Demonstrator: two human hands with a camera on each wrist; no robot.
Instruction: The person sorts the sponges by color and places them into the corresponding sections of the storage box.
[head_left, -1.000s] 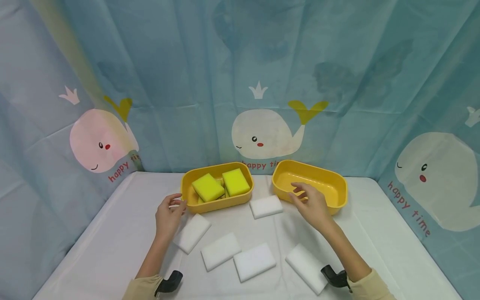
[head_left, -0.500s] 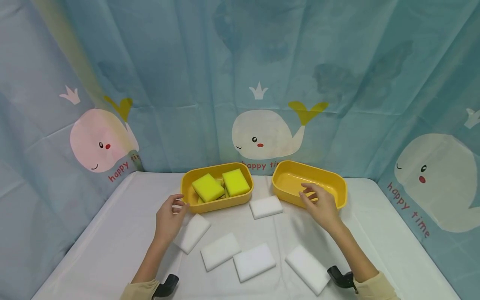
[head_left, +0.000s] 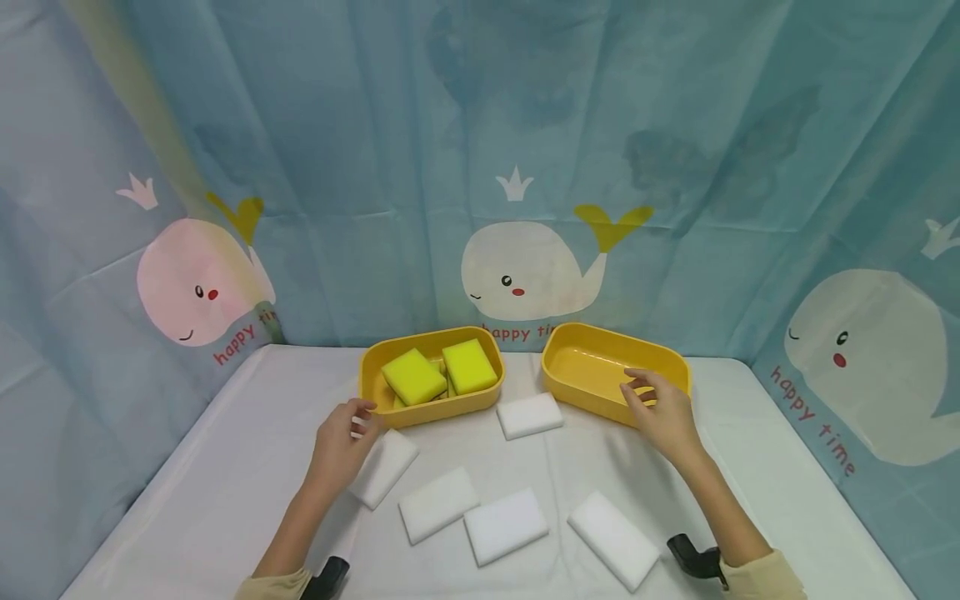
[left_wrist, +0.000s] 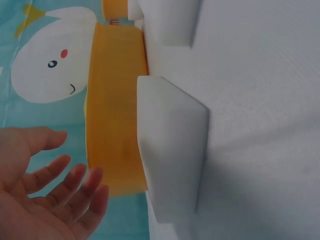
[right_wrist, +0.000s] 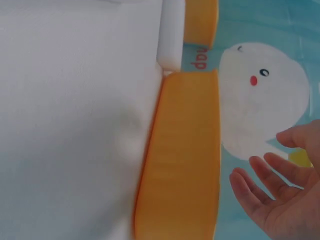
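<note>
My left hand (head_left: 339, 447) hovers by the near left corner of the left yellow tub (head_left: 450, 405), above a white sponge block (head_left: 387, 468). Its fingers are relaxed with nothing in them, as the left wrist view shows beside the tub (left_wrist: 117, 110) and the white block (left_wrist: 175, 150). Inside that tub lie yellow sponges, two of them on top: one sponge (head_left: 413, 377) at left, another sponge (head_left: 470, 366) at right. My right hand (head_left: 665, 421), also relaxed and holding nothing, is over the near side of the right yellow tub (head_left: 577, 392), which has a bare floor.
More white blocks lie on the white-covered table (head_left: 225, 467): one block (head_left: 529, 415) between the tubs, another block (head_left: 438, 504) and its neighbour (head_left: 506, 527) in the middle, and one block (head_left: 614, 540) at right. A blue whale-print curtain (head_left: 360, 167) rises behind.
My right hand has moved to the right along the right tub's near side. My left hand has shifted slightly right and nearer to me. Tubs and sponges stay in place.
</note>
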